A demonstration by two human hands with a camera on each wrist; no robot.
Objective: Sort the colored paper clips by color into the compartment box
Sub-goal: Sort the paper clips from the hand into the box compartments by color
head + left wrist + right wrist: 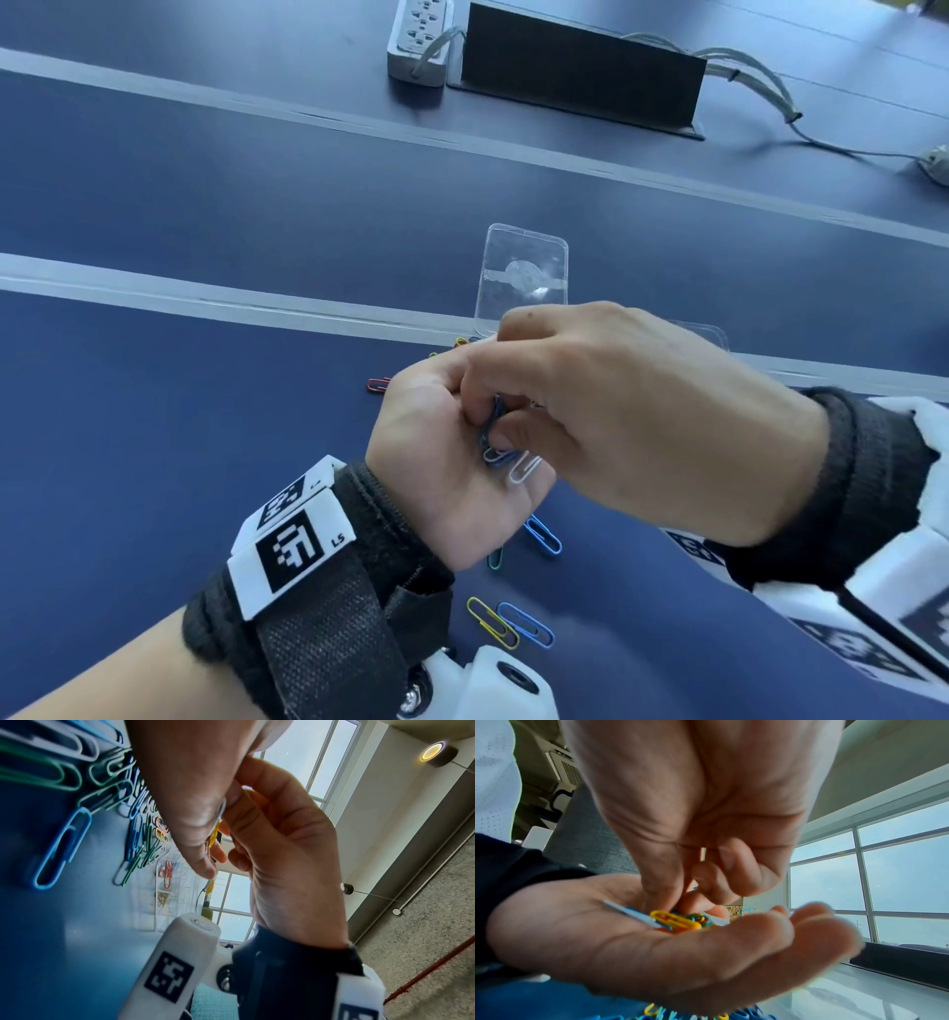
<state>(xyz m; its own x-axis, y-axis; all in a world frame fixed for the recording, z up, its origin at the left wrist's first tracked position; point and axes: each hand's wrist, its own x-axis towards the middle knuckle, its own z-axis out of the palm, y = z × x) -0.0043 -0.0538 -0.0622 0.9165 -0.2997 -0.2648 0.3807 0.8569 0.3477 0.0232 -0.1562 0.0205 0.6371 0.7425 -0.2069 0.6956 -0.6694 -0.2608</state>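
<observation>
My left hand [452,462] lies palm up above the blue table, cupping a small pile of colored paper clips [677,921] with a white clip [524,467] at its edge. From above, my right hand [500,416] reaches into the pile, thumb and forefinger pinching a clip there; which clip is hidden. The clear compartment box [167,892] lies further along the table with red and yellow clips in separate cells. In the head view the box [711,334] is mostly hidden behind my right hand. Loose clips lie on the table: blue [542,534], yellow [492,622], red [377,384].
A clear lid [524,277] lies flat just beyond my hands. Further back sit a white power strip [418,41], a black box [580,67] and grey cables [770,92]. More blue and green clips [61,850] lie scattered under my left hand.
</observation>
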